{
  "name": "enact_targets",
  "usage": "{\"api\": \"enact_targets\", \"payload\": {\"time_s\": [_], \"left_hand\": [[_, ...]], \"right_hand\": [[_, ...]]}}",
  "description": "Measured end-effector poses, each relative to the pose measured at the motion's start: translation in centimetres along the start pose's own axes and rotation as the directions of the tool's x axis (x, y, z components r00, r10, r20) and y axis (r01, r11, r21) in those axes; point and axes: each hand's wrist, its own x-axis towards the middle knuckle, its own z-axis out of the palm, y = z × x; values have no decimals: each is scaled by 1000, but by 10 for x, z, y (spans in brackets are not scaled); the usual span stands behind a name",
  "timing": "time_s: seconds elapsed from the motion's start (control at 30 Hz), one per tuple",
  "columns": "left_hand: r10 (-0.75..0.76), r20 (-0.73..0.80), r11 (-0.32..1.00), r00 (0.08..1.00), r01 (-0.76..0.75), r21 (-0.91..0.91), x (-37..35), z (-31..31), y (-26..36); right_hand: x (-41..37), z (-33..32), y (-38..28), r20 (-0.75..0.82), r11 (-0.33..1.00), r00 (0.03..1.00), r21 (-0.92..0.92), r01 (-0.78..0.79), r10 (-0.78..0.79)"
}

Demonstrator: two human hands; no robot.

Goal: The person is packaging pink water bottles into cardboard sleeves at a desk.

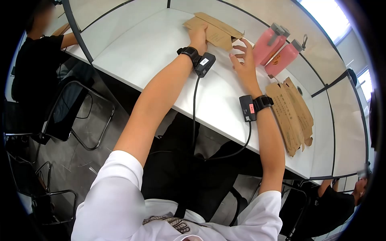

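A brown cardboard box [219, 32], partly folded with a dark opening at its right end, is at the far side of the white table. My left hand [198, 39] grips its left part, the thumb lying over the near face. Close to the open end is my right hand [245, 64], its fingers spread and curved, with the fingertips right by the box's flap. Just right of that hand stand pink bottles [284, 60] with grey caps, one carrying a strap loop. Nearer the right forearm lie flattened cardboard boxes [287, 114].
White table [132, 52] with low partition panels [345, 124] along its back and right side. Black cables [194, 108] run from the wrist devices down past the table edge. People sit at left [38, 72] and lower right [337, 209]; metal-framed chairs [98, 136] stand at left.
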Motion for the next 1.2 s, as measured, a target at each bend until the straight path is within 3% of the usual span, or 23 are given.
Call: {"api": "enact_targets", "payload": {"time_s": [0.3,0.4,0.5,0.6,0.7,0.9,1.1,1.2], "left_hand": [[-49,-30,999,998,50,6,15,-8,-8],[-16,16,998,1000,15,53,17,-11,-12],[-53,-28,998,998,54,21,13,-7,-9],[-76,13,996,997,76,36,5,-3,-2],[-131,62,989,989,126,75,1,1,3],[-165,193,986,967,158,48,-1,2,7],[-18,372,985,928,-47,165,-2,4,5],[34,151,956,988,-76,283,-11,14,1]], "right_hand": [[1,-2,-5,45,999,998,-23,-31,32],[1,0,-3,7,996,996,6,88,-88],[-1,0,-5,32,999,999,-44,15,-14],[3,-5,8,104,997,994,-81,-7,15],[5,-4,4,65,975,981,114,-191,185],[6,-4,13,31,991,993,67,-115,113],[7,-6,21,-23,991,993,70,-111,113],[6,-7,10,-41,991,990,23,-133,134]]}}
